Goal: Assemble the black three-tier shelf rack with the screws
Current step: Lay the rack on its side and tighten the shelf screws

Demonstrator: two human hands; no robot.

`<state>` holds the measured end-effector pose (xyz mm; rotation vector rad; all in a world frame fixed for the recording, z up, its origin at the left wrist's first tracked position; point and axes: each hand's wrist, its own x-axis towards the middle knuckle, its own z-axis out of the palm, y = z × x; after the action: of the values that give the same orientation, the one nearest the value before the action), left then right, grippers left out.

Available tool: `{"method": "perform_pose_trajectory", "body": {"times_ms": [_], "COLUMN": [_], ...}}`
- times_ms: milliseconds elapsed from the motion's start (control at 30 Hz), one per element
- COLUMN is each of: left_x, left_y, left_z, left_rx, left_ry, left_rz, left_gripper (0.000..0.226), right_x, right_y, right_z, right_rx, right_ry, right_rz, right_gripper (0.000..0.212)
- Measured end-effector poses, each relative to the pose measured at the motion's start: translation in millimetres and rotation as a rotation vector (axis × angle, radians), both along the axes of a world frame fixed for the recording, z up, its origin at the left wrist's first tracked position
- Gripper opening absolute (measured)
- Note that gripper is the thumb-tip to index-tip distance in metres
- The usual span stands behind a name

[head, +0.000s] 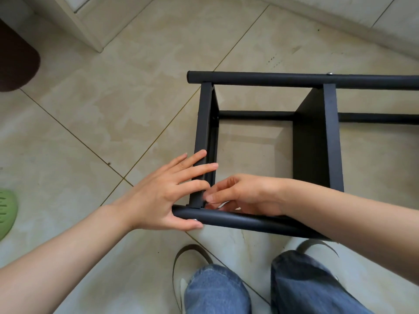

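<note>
The black shelf rack lies on its side on the tiled floor, its tubes running left to right. My left hand is spread over the near end of the leftmost shelf panel. Its fingers lie straight on the panel's edge and its thumb lies along the near tube. A silver screw head shows on that tube by my thumb. My right hand reaches inside the frame to the same corner, fingers curled. It seems to pinch a small pale part, which is mostly hidden under the fingers.
A second shelf panel stands to the right, and another screw head sits on the far tube. My knees in jeans and my shoes are just below the rack. A green slipper lies at the left edge and a white cabinet corner stands at the top left.
</note>
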<state>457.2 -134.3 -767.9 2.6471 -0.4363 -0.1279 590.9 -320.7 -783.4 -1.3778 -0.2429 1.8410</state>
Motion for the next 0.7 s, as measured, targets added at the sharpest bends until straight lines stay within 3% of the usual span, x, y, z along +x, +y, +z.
{"method": "perform_pose_trajectory", "body": {"times_ms": [133,267,367,533,700], "left_x": [-12.4,-29.5,-46.3,-61.4,-43.4], "left_y": [-8.1,-26.9,-49.5,-97.0,-126.9], "left_z": [5.1,11.0,12.2,6.7,-0.3], "left_rx": [-0.031,-0.067,-0.154,-0.677,-1.195], "left_ry": [0.046,0.114,0.136,0.201,0.282], "left_rz": [0.115,0.301,0.564,1.236,1.499], "left_gripper": [0.065,0.071,0.080,0.102,0.062], "right_x": [3.5,4.1,-2.9,-16.6,-17.8], "right_y": [-17.9,-47.6,-75.3,-108.5,-124.0], "right_z": [19.9,48.8,66.1,73.7,71.9], "right_rx": [-0.037,0.031,0.057,0.049,0.004], "right_ry": [-0.182,-0.638,-0.804,-1.075,-1.261], "right_rz": [0.047,0.216,0.264,0.283,0.326], "right_gripper": [0.023,0.024,0.027,0.032,0.036]}}
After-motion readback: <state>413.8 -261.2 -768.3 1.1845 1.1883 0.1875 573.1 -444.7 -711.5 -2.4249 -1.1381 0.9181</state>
